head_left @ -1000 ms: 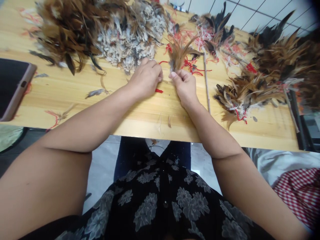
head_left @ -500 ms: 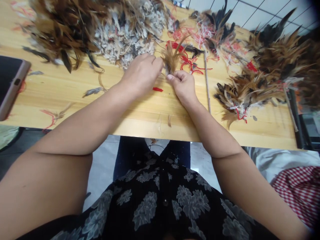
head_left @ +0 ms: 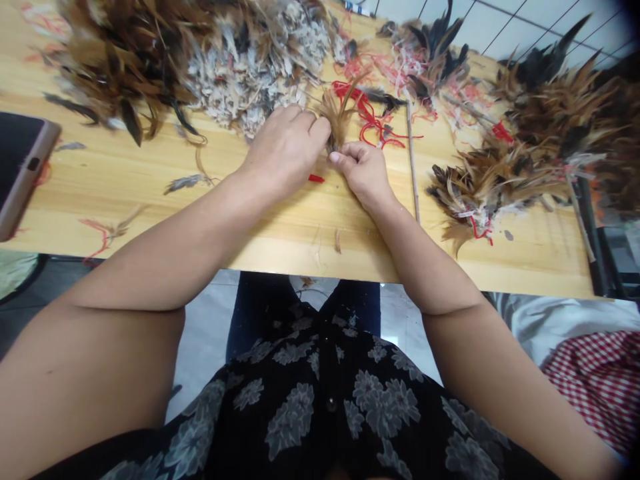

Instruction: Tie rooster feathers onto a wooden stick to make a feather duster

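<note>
Between my hands a small bunch of brown feathers (head_left: 340,120) stands with its tips pointing away from me. My right hand (head_left: 364,168) pinches the bunch at its base between thumb and forefinger. My left hand (head_left: 290,141) is closed right beside the bunch, its fingertips hidden behind the knuckles, and it seems to touch the feathers. A short red piece (head_left: 316,178) lies on the table just below my left fingers. Red strings (head_left: 373,127) lie in a loose tangle behind my right hand.
A big heap of brown feathers (head_left: 120,60) with pale quill ends (head_left: 245,80) fills the back left. More feather bundles (head_left: 490,187) lie at the right, near a thin stick (head_left: 413,160). A phone (head_left: 25,167) rests at the left edge of the wooden table (head_left: 300,247).
My left hand has shifted slightly to the right, closer to the feather bunch. The bunch and my right hand have moved a little to the left.
</note>
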A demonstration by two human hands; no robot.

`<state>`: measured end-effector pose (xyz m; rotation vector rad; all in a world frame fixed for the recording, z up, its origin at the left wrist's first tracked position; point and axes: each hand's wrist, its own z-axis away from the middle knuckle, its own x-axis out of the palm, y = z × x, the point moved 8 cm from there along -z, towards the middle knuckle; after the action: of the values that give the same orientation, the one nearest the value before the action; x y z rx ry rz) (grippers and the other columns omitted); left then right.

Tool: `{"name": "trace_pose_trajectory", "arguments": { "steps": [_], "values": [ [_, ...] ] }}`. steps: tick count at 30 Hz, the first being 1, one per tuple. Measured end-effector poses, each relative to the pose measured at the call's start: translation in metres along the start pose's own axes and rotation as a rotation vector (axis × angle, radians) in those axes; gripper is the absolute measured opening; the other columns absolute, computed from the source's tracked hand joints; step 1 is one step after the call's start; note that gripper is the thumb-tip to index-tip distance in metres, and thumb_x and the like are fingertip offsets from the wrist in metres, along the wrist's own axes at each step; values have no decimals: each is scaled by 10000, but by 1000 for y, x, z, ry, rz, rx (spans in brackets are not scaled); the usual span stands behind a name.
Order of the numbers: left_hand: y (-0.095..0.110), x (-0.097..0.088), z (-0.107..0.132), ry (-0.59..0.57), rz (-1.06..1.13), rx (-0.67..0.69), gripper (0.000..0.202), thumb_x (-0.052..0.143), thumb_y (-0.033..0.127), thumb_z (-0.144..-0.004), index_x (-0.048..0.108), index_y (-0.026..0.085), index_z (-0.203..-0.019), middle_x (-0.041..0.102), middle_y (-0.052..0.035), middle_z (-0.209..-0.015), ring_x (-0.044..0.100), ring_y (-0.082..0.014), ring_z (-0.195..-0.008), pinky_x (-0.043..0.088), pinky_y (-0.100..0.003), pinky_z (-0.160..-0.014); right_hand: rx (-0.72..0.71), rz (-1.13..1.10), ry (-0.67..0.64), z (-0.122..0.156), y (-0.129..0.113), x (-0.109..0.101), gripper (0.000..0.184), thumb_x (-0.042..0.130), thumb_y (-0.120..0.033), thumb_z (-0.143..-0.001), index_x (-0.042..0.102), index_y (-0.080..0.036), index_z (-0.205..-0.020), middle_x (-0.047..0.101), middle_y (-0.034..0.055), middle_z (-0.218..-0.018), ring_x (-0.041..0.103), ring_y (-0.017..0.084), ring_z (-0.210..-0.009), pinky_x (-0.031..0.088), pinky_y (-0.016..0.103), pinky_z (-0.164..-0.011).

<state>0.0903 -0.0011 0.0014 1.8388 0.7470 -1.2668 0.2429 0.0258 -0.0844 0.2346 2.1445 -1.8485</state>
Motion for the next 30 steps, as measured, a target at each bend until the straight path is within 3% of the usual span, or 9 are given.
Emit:
{"name": "trace_pose_trajectory", "arguments": {
  "steps": [4,7,10,13,16,20,25,30],
  "values": [
    [-6,1,-3,43,66,-5,301,450,286,-1143,742,304,-1213,777,-192,-1304,617,-431,-1355,459,-704,-1259,-42,34,-15,-2,1,2,509,861,-573,-1052,608,-213,-797,529,-4,-802,608,176,-893,629,377,-964],
    [-9,-4,-4,76,63,45,225,587,299,-1108,728,263,-1280,732,-220,-1433,560,-442,-1390,441,-710,-1253,-98,31,-19,-2,-1,4,445,827,-492,-1085,613,-204,-822,588,1,-864,628,173,-945,617,375,-1034],
    [-15,-21,2,252,82,97,221,645,264,-1099,726,249,-1305,690,-212,-1513,519,-428,-1400,430,-678,-1240,-110,-21,-34,0,-4,4,467,818,-551,-1089,616,-205,-848,616,4,-884,637,172,-962,611,360,-1031],
    [-28,-28,7,382,210,85,88,680,305,-1127,740,257,-1171,739,-165,-1321,580,-380,-1285,467,-605,-1212,-63,-127,-22,3,-7,-1,533,807,-675,-1066,623,-215,-869,616,3,-860,614,168,-920,598,331,-947],
    [-37,-9,3,282,437,39,153,778,361,-1085,752,234,-1004,750,-94,-1066,673,-307,-1088,547,-486,-1102,-29,-245,3,6,-13,-5,634,859,-803,-955,614,-225,-867,622,6,-858,600,168,-908,569,312,-886],
    [-35,19,-3,115,750,-60,141,811,332,-999,816,193,-974,750,-48,-948,686,-245,-905,555,-372,-897,-43,-343,-28,9,-20,-2,765,910,-921,-792,578,-232,-833,639,8,-844,625,175,-921,575,323,-892],
    [-26,29,-3,111,1062,-115,159,817,237,-946,752,179,-813,644,-7,-777,572,-177,-748,442,-293,-715,-42,-332,-56,11,-21,5,802,917,-961,-721,610,-225,-804,684,10,-817,664,180,-899,595,344,-931],
    [-28,41,-1,72,1347,-199,277,961,202,-900,719,169,-770,661,-6,-760,607,-149,-715,497,-248,-690,-6,-366,-92,13,-21,11,764,968,-902,-693,678,-208,-823,736,28,-863,669,177,-891,599,352,-970]
  ]
}}
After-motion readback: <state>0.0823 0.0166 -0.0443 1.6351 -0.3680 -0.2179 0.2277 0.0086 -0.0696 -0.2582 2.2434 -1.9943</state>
